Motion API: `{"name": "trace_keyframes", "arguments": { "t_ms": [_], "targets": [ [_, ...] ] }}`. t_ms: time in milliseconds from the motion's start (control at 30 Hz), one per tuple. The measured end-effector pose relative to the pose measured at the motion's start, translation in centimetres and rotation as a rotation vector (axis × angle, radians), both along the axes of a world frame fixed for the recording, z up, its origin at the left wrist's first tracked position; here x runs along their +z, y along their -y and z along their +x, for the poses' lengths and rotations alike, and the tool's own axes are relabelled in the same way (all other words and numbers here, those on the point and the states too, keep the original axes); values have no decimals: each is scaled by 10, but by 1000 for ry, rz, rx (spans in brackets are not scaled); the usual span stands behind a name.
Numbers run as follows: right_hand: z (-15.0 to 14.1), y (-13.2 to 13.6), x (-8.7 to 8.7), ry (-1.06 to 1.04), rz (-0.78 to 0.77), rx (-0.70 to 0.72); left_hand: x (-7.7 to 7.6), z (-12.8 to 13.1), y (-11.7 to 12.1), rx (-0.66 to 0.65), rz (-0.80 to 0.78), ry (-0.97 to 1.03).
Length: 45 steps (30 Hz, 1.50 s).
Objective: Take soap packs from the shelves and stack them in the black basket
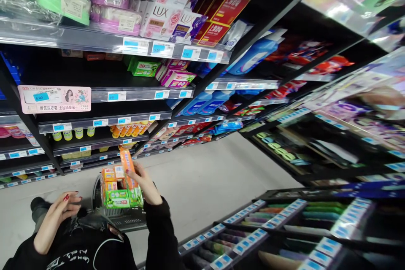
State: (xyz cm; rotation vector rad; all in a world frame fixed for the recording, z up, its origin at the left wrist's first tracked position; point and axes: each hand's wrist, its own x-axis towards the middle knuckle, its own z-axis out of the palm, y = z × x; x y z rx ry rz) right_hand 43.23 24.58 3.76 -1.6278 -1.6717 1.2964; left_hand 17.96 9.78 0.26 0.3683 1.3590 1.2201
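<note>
My right hand [144,182] grips an orange packet of soap [125,162], held upright over the dark basket [133,221]. In the basket sit several more soap packets: green ones [116,199] at the near side and orange ones [109,174] behind them. The raised packet and my fingers hide part of this pile. To the left of the basket, my left hand [61,209] hovers with fingers spread and holds nothing.
Ahead, a shelf [142,93] carries green soap packs [144,67] and pink-purple ones [177,76]. LUX boxes [161,19] stand above, orange bottles [129,129] below. Grey floor [221,164] stretches right to more shelving. Racks with price tags [268,232] flank my right side.
</note>
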Motion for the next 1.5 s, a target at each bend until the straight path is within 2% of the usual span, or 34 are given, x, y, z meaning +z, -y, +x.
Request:
{"name": "trace_keyframes", "arguments": {
  "t_ms": [100,267,367,467,600,733,900,1100,1500],
  "targets": [
    [-29,-4,-38,306,-10,-59,-1,0,-1,12,4,20],
    [-91,9,-108,701,-22,-85,1,-1,-1,-3,-8,54],
    [-105,7,-138,846,-26,-79,6,-1,1,-23,-2,26],
    [-105,1,-156,932,-2,-38,15,0,3,-13,-17,7],
    [-106,-4,-170,1006,31,9,22,1,4,7,-25,-14],
    [-111,-4,-177,1053,36,22,21,1,3,-16,-30,-14],
    [-111,0,-183,1081,62,3,19,0,1,-54,-28,-2],
    [-106,-2,-190,1097,61,4,20,0,1,-36,-36,9],
    [-95,-5,-198,1091,41,3,12,-4,1,-88,-58,-1]
  ]
}}
